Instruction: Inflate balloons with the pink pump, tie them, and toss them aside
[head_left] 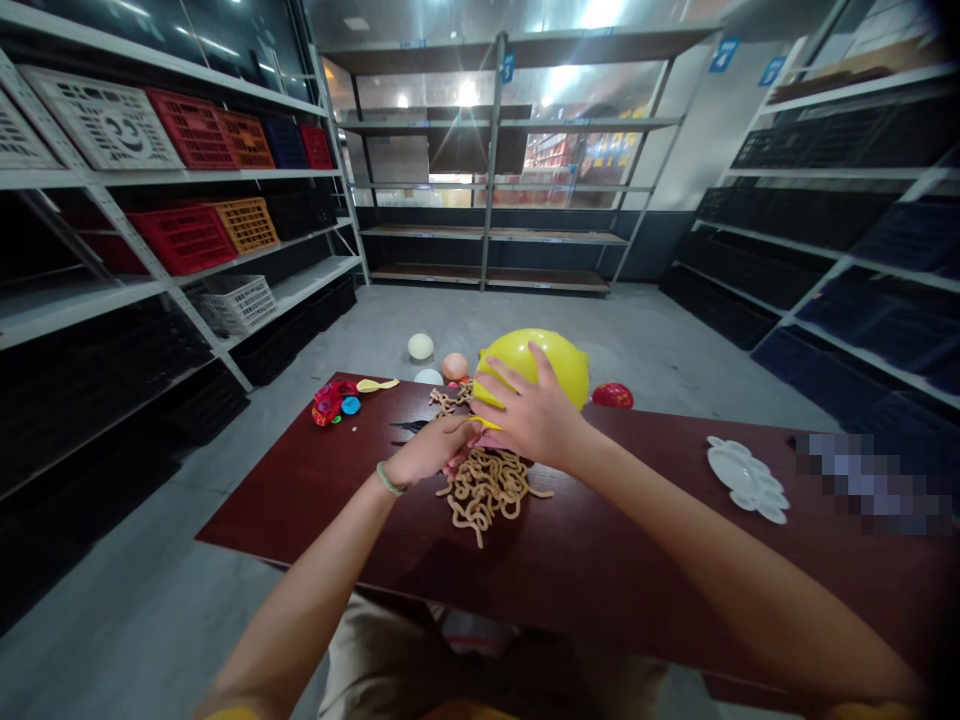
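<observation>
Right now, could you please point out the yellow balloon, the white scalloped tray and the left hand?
Yellow balloon (566, 367), head view: its right side.
White scalloped tray (745, 476), head view: its middle.
Left hand (429, 452), head view: its back.

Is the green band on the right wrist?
No, the green band circles the wrist of the left hand, while the right hand at the yellow balloon has none.

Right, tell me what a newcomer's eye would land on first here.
Likely the big yellow balloon at the far edge of the dark table, with the right hand spread against it and the left hand at its lower left. Next, the heap of tan, noodle-like strands on the tabletop, nearer the wearer.
</observation>
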